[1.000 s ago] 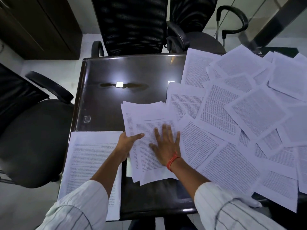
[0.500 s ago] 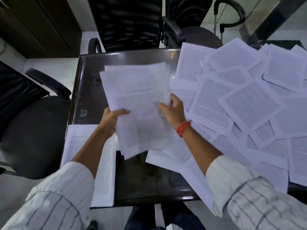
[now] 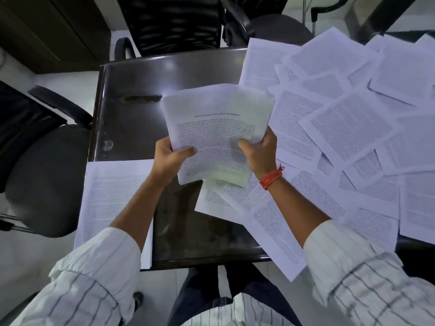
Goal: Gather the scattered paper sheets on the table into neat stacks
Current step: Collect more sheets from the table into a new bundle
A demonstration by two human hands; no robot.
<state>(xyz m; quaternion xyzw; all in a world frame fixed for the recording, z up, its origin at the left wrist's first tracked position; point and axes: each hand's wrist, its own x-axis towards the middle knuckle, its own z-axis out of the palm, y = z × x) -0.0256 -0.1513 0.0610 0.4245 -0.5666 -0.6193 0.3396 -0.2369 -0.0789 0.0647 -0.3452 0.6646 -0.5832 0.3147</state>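
- Left hand [image 3: 170, 158] at frame centre, fingers curled, thumb pressed on top, gripping
- Right hand [image 3: 260, 152] just right of centre, gripping likewise, red thread band [image 3: 271, 178] at the wrist
- Both forearms bare, striped sleeves pushed back, rising from the lower corners

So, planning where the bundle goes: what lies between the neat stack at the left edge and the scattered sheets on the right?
Head view: bare dark table between stack and scattered sheets.
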